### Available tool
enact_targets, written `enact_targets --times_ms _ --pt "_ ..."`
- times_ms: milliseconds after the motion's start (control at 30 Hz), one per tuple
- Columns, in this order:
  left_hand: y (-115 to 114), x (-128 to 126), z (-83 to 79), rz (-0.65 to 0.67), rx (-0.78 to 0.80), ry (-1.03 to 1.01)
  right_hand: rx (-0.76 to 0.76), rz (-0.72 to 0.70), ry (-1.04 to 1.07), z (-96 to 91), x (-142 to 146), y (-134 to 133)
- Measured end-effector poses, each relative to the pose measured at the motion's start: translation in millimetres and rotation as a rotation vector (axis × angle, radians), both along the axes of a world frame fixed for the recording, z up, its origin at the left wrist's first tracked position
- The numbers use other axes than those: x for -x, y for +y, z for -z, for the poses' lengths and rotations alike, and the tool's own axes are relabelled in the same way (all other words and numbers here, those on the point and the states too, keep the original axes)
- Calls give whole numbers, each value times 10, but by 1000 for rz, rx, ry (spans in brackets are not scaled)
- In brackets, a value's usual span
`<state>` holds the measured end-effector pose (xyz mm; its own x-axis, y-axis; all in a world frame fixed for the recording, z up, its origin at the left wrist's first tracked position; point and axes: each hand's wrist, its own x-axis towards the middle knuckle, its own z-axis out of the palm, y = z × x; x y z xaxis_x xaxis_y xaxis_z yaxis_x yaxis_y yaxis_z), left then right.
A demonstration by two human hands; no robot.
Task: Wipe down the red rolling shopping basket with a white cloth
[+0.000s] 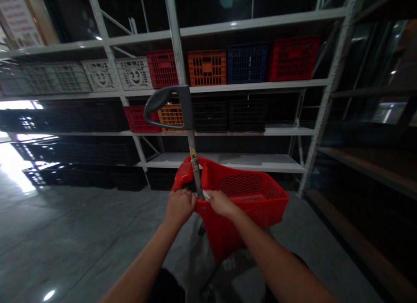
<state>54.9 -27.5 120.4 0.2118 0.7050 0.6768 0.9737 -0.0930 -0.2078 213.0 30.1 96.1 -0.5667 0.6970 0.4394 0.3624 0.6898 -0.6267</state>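
A red plastic shopping cart [247,185] stands before me, with a tall metal pole [192,142] rising from its handle end. The pole carries a grey loop handle [185,107] and a small yellow label. At the pole's foot, my right hand [221,203] is closed on a white cloth [206,195], which lies against the metal. On the pole's other side my left hand [180,205] is closed over the cart's red edge. A bit of white shows by its thumb, seemingly the same cloth; its fingertips are partly hidden.
Behind the cart runs a white metal shelf rack [228,160] with red, orange, blue, white and black plastic crates, such as an orange crate [207,68]. Dark shelving [365,168] stands at the right. Grey floor [81,233] spreads to the left, with bright light at its edge.
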Motion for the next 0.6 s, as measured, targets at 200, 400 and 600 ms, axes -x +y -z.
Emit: enact_targets --times_ms 200,400,600 --pt "-20 96 92 -16 -155 23 -103 121 147 -330 -163 384" --pt "-12 290 145 29 -194 10 -49 -246 -77 -170 216 491" --pt "-22 451 154 48 -227 10 122 -83 167 -79 375 615"
